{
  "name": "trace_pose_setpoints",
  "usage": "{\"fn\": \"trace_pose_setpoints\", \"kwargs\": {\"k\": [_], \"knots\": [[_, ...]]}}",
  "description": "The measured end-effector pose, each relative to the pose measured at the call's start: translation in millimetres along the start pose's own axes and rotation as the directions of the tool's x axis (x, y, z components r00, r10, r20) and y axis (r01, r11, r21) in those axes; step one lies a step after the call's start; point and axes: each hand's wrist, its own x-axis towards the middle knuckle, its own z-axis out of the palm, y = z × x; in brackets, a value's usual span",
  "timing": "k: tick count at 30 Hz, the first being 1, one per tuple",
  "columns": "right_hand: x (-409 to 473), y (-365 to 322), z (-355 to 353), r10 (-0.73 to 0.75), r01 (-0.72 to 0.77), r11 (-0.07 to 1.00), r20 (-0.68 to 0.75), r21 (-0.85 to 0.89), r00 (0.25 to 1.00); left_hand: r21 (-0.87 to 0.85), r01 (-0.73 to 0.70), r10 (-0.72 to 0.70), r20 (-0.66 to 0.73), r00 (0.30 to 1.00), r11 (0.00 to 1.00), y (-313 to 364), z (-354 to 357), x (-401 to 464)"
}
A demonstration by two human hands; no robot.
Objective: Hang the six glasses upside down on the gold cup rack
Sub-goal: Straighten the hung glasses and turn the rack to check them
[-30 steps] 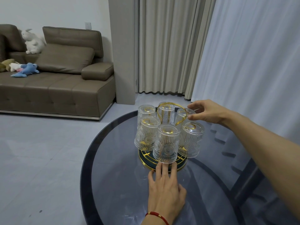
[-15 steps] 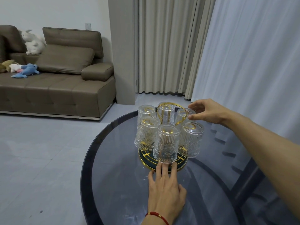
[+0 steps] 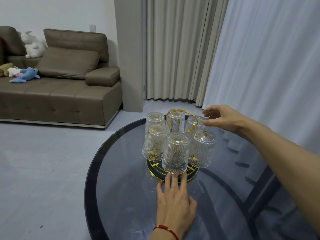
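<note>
Glasses: six inverted on gold cup rack (image 3: pixel 174 116) mid glass table (image 3: pixel 121 170) | right hand (image 3: pixel 223 118) fingers apart around back-right glass (image 3: pixel 195 122), contact unclear | left hand (image 3: pixel 174 201) flat, fingers spread, at rack base (image 3: pixel 155 172) | advice: let go gently, keep base braced | hidden: pegs, rear rims.

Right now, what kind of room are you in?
Most likely a living room at home. There is a brown sofa with stuffed toys such as a white plush rabbit, long curtains, and a round glass table.
</note>
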Motion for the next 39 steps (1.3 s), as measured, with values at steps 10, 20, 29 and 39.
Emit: {"fn": "trace_pose_setpoints", "kwargs": {"k": [10,20,29,39], "knots": [[-63.9,-118.5,78.2,-0.518,0.386,0.790,-0.182,-0.477,0.836,-0.001,-0.021,0.021,-0.008,1.000,1.000,3.5,-8.0,-2.0],[-38.7,-139.9,130.5,-0.141,0.000,0.728,-0.150,-0.685,0.979,0.025,-0.026,0.026,0.005,1.000,0.999,2.6,-10.2,0.4],[-38.6,-135.7,130.8,-0.200,0.002,0.801,-0.264,-0.599,0.943,0.023,-0.015,0.015,0.014,1.000,1.000,2.8,-8.5,0.1],[-38.9,-132.7,130.2,-0.252,0.065,0.818,-0.253,-0.572,0.934,0.019,-0.012,0.012,0.033,0.999,1.000,3.3,-9.2,0.6]]}}
